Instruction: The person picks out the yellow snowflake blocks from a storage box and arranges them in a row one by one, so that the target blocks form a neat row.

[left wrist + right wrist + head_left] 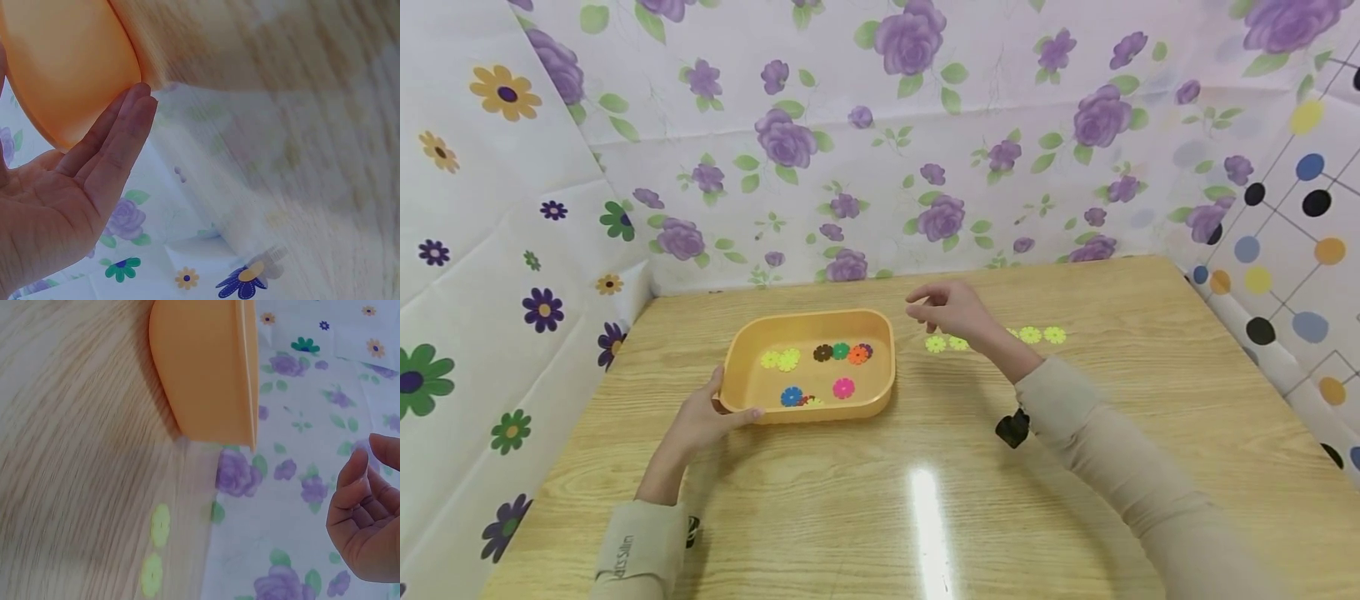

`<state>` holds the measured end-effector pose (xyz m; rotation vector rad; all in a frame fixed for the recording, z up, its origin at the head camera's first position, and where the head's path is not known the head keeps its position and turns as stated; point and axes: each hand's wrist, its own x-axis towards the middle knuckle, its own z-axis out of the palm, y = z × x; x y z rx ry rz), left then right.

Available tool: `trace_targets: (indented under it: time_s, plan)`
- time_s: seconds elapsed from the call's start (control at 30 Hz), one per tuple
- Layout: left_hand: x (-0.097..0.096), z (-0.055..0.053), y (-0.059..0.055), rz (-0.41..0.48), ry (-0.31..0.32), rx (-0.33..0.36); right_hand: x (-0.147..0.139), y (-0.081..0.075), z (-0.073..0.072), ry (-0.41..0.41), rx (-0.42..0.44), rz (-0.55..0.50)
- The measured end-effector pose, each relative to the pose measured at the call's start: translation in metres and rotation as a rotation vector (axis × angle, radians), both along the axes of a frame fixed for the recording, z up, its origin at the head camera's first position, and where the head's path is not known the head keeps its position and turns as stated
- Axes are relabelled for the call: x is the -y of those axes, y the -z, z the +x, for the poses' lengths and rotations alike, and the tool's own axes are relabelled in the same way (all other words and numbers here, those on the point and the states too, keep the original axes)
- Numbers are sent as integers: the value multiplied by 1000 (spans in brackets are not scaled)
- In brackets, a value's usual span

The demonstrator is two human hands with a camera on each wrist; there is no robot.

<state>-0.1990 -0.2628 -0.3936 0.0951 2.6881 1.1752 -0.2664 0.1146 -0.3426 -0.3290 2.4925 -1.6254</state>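
An orange plastic tub (808, 375) stands on the table, holding flower-shaped discs: yellow (787, 359), brown (823, 352), green, orange, purple, blue (791, 396), pink (843, 388) and a partly hidden red one. My left hand (703, 412) grips its near left corner, thumb along the front rim and fingers against the outer wall. Right of the tub, my right hand (955, 312) hovers above the table with loosely bent fingers. In the right wrist view nothing shows between its thumb and fingertips. Below it runs a row of yellow flower discs (1055, 335), partly covered by hand and wrist.
The wooden table (820, 500) reaches back to a wall sheet with purple roses (910, 37). Patterned sheets also hang at the left (467, 275) and right (1315, 250). A black wrist-worn device (1013, 428) sits beneath the right sleeve.
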Motion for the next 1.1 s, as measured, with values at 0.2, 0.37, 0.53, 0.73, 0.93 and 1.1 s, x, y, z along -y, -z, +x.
trace_targets:
  time_s: [0.2,0.37,0.53,0.73,0.93,1.1]
  plan:
    - [-1,-1,2,4,10,-10,26,4,-3,-38,3,-28]
    - [-2,0,3,8,11,-4,46,7,-5,-59,-22,-53]
    - [-3,2,3,9,8,-6,65,12,-5,-69,-51,-38]
    - [-4,4,3,12,9,-5,87,19,-6,-70,-40,-24]
    - [-3,3,3,12,10,-3,112,25,-10,-56,-1,-14]
    - [0,0,1,-9,4,-10,136,27,-12,-48,-12,36]
